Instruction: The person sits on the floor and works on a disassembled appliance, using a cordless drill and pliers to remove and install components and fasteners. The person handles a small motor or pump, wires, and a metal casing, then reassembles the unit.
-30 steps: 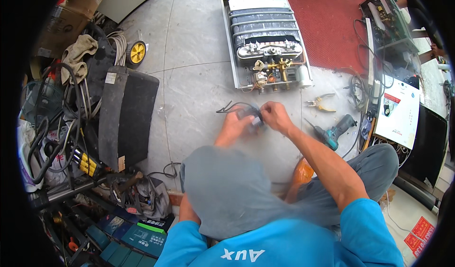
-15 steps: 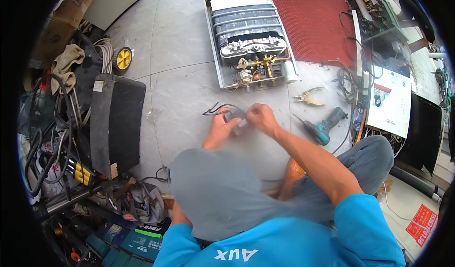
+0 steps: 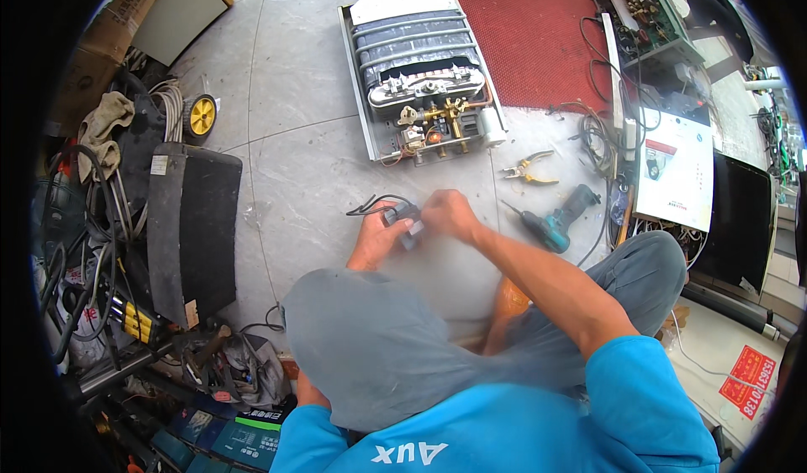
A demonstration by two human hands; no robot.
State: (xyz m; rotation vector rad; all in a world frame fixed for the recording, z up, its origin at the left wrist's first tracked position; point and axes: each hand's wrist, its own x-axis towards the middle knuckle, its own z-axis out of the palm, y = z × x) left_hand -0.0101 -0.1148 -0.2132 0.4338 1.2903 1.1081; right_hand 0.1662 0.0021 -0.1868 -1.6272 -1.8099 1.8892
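Observation:
My left hand (image 3: 380, 236) is closed round a small grey box-shaped part (image 3: 408, 223) with black wires (image 3: 375, 204) looping from its top to the left. At the right side of that part is my right hand (image 3: 447, 214), its fingers curled in a pinch; what lies between them is hidden. Just beyond both hands an opened gas water heater (image 3: 423, 78) lies on its back, brass valves and copper pipe at its near end. Yellow-handled pliers (image 3: 530, 168) rest on the floor to the right, and a teal cordless drill (image 3: 556, 219) lies nearer to my knee.
A black panel (image 3: 195, 233) stands at the left beside a yellow-hubbed wheel (image 3: 200, 115) and cable coils. On the right are a white cover panel (image 3: 675, 170), a power strip (image 3: 630, 133) and an opened electronic unit (image 3: 643, 19). A red mat (image 3: 530, 40) covers the floor behind.
The whole view has shifted slightly, so the floor things appear further left. My right hand has turned a little beside the grey part; my left hand still holds it.

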